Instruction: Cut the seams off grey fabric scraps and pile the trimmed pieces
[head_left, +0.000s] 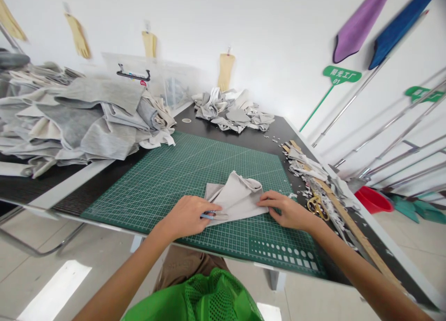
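On the green cutting mat (167,172) lies a folded piece of light grey fabric (237,198), its upper edge curled over. My left hand (190,216) is closed round small blue-handled thread snips (211,215), whose blades point right across the fabric's near left edge. My left fingertips also rest at the fabric. On the other side, my right hand (285,210) pinches the fabric's right edge between thumb and fingers.
A large heap of grey fabric (90,121) covers the table's left side; a smaller pile (237,112) sits at the back. To the right are gold-handled scissors (318,206), scraps (306,167) and a long wooden ruler (355,226). A clear plastic box (167,79) stands behind.
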`<state>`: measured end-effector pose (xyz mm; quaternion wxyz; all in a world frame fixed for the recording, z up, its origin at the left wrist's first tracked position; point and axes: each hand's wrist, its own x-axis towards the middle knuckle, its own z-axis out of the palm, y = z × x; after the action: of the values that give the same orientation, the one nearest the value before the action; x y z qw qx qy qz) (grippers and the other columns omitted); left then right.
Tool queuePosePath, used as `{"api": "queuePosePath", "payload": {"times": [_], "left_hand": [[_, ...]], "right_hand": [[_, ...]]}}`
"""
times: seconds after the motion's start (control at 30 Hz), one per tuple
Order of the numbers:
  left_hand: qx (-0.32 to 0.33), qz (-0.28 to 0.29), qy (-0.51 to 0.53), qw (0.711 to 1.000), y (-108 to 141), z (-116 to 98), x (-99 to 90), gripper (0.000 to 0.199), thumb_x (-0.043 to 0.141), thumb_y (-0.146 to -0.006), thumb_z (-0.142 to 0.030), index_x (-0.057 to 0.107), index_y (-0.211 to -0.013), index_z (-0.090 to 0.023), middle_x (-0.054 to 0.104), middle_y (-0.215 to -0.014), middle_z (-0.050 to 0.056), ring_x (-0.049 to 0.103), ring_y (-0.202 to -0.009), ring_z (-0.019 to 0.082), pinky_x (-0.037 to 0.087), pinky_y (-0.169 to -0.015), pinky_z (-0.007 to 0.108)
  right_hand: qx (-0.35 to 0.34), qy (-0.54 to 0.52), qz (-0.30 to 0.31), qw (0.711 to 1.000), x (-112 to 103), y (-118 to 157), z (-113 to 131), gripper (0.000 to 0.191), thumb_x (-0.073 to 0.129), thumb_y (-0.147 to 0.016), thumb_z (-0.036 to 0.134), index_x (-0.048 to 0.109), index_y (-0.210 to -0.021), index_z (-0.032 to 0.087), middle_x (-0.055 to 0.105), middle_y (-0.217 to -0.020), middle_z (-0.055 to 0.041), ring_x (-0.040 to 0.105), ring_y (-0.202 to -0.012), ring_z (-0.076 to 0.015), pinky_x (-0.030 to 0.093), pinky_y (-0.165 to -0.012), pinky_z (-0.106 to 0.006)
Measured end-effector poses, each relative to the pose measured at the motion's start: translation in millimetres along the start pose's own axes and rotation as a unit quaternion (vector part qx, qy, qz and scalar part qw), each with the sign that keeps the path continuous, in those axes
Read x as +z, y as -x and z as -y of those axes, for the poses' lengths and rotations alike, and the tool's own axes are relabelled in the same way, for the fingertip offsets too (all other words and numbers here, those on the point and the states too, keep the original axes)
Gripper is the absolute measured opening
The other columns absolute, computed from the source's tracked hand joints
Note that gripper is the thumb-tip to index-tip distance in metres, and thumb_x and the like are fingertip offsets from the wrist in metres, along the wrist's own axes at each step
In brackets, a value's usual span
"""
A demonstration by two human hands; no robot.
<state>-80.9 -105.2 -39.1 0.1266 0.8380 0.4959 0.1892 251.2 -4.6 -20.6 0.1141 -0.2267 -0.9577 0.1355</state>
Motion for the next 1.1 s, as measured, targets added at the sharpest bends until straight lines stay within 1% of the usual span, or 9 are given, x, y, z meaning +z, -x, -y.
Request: {"api": "queuePosePath", "payload": {"times": [0.13,0.27,0.4,0.5,0.63,0.73,0.83,0.93,1.1], "left_hand": [[0.001,0.0,0.009,1.0,1.0,-0.2,-1.9,0.047,0.057,-0.079,-0.012,0.065,-0.12,-0.035,0.075,-0.098,-0.003,0.069,-0.086,0.021,0.047,-0.076,0.03],[-0.003,-0.001,0.015,1.0,0.5,0.0,-2.4,0.047,0.058,-0.079,-0.013,0.065,-0.119,-0.036,0.074,-0.101,-0.004,0.069,-0.088,0.02,0.047,-0.076,0.028],[-0.024,-0.01,0.015,1.0,-2.1,4.4,-1.0,0.043,0.057,-0.081,-0.015,0.066,-0.118,-0.034,0.074,-0.103,-0.001,0.069,-0.09,0.022,0.047,-0.08,0.031],[-0.026,-0.005,0.018,0.999,-4.9,8.6,-2.3,0.043,0.056,-0.081,-0.015,0.067,-0.118,-0.035,0.074,-0.103,-0.001,0.069,-0.089,0.021,0.048,-0.078,0.031],[-0.01,0.032,0.04,0.999,-8.2,10.3,-8.9,0.047,0.057,-0.077,-0.011,0.067,-0.116,-0.036,0.075,-0.099,-0.002,0.069,-0.087,0.021,0.047,-0.079,0.03],[-0.022,0.029,0.075,0.997,-12.2,7.1,-20.6,0.045,0.056,-0.077,-0.01,0.07,-0.113,-0.033,0.076,-0.096,-0.002,0.07,-0.085,0.02,0.047,-0.079,0.029],[-0.049,-0.012,0.154,0.987,-20.7,0.2,-38.5,0.033,0.056,-0.085,-0.016,0.071,-0.111,-0.028,0.075,-0.102,-0.001,0.069,-0.089,0.019,0.047,-0.08,0.028],[-0.049,-0.01,0.244,0.968,-32.4,-7.3,-53.5,0.027,0.054,-0.092,-0.03,0.07,-0.112,-0.025,0.073,-0.107,0.001,0.067,-0.093,0.019,0.047,-0.08,0.027],[-0.063,0.017,0.338,0.939,-51.9,-19.3,-48.3,0.039,0.056,-0.09,-0.043,0.063,-0.123,-0.023,0.071,-0.103,0.003,0.063,-0.083,0.018,0.047,-0.069,0.026]], "right_hand": [[-0.032,0.027,-0.021,0.999,6.3,0.3,-7.5,0.03,0.053,-0.085,0.007,0.07,-0.106,0.021,0.065,-0.106,-0.009,0.06,-0.102,-0.0211,0.05,-0.09,-0.042],[-0.045,0.018,-0.069,0.996,8.7,-1.3,-3.8,0.031,0.052,-0.088,0.008,0.067,-0.109,0.023,0.065,-0.109,-0.0091,0.058,-0.108,-0.0223,0.046,-0.095,-0.046],[-0.048,-0.071,-0.113,0.99,-2.1,-6.7,8.3,0.029,0.049,-0.09,0.009,0.065,-0.111,0.023,0.067,-0.11,-0.0079,0.059,-0.111,-0.0214,0.04,-0.105,-0.046],[-0.019,-0.166,-0.14,0.976,-12.3,-15.8,17.0,0.024,0.049,-0.093,0.016,0.067,-0.108,0.022,0.071,-0.105,-0.0064,0.063,-0.106,-0.0206,0.038,-0.108,-0.044],[0.067,-0.253,-0.15,0.953,-17.4,-33.8,24.7,0.02,0.053,-0.093,0.028,0.072,-0.093,0.02,0.073,-0.091,-0.0055,0.067,-0.087,-0.0186,0.05,-0.084,-0.031],[0.118,-0.329,-0.166,0.922,-14.4,-47.3,28.6,0.021,0.06,-0.089,0.034,0.073,-0.087,0.019,0.073,-0.081,-0.0043,0.064,-0.072,-0.0155,0.048,-0.066,-0.025],[0.151,-0.409,-0.177,0.883,-9.8,-55.8,31.9,0.021,0.065,-0.085,0.037,0.074,-0.083,0.018,0.073,-0.079,-0.004,0.062,-0.069,-0.0143,0.045,-0.063,-0.023],[0.164,-0.448,-0.158,0.865,-5.3,-58.8,34.4,0.021,0.066,-0.084,0.037,0.075,-0.084,0.018,0.073,-0.079,-0.0039,0.061,-0.07,-0.0139,0.044,-0.064,-0.023],[0.186,-0.473,-0.149,0.848,2.1,-60.1,38.1,0.025,0.064,-0.084,0.039,0.075,-0.084,0.016,0.071,-0.075,-0.0035,0.059,-0.067,-0.0134,0.042,-0.061,-0.023]]}}
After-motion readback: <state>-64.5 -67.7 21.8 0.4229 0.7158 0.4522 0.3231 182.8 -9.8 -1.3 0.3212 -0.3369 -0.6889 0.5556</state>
